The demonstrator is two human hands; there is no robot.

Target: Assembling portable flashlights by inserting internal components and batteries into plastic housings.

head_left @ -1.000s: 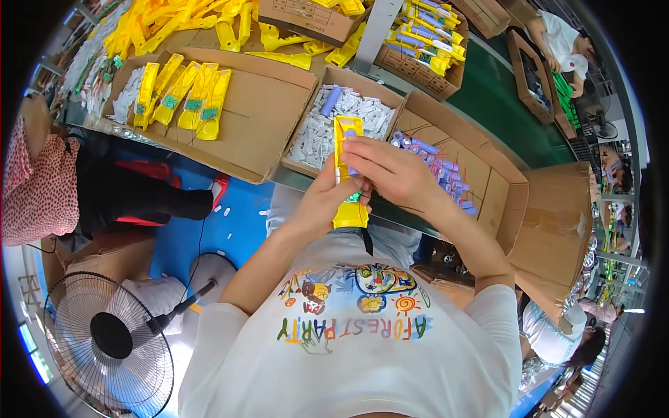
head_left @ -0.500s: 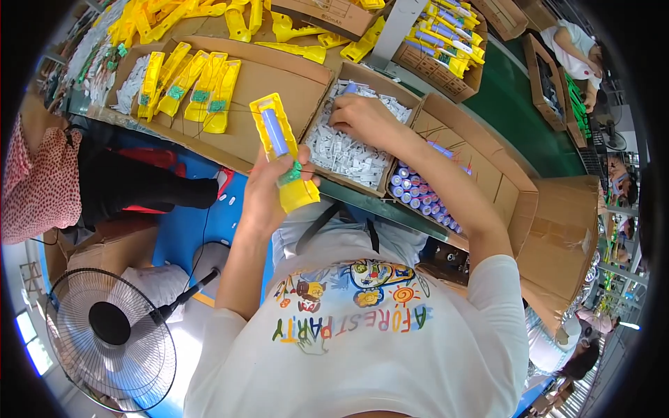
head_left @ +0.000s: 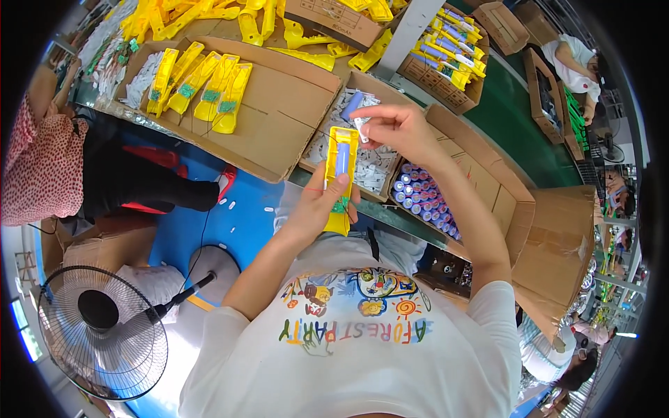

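My left hand (head_left: 315,209) is closed around a yellow plastic casing (head_left: 332,150), held upright over the near edge of the box of white parts. Inside the casing lie a purple cylindrical battery (head_left: 342,159) and a green circuit board (head_left: 340,205), partly covered by my thumb. Just beyond the casing's far end, my right hand (head_left: 404,132) pinches a small white plastic piece (head_left: 362,129). Beneath both hands is a cardboard box (head_left: 404,104) of loose white plastic pieces (head_left: 373,171). A loose purple battery (head_left: 352,106) rests on that pile.
On the left, several yellow casings with green boards (head_left: 226,104) lie in a shallow cardboard tray (head_left: 279,104). Upright purple batteries (head_left: 418,195) fill part of a box at right. A metal post (head_left: 410,38) rises behind. A fan (head_left: 101,313) stands lower left, near another person's leg (head_left: 150,184).
My left hand has moved the casing right, toward my right hand. My right hand has lifted out of the white parts with a small white piece between its fingers.
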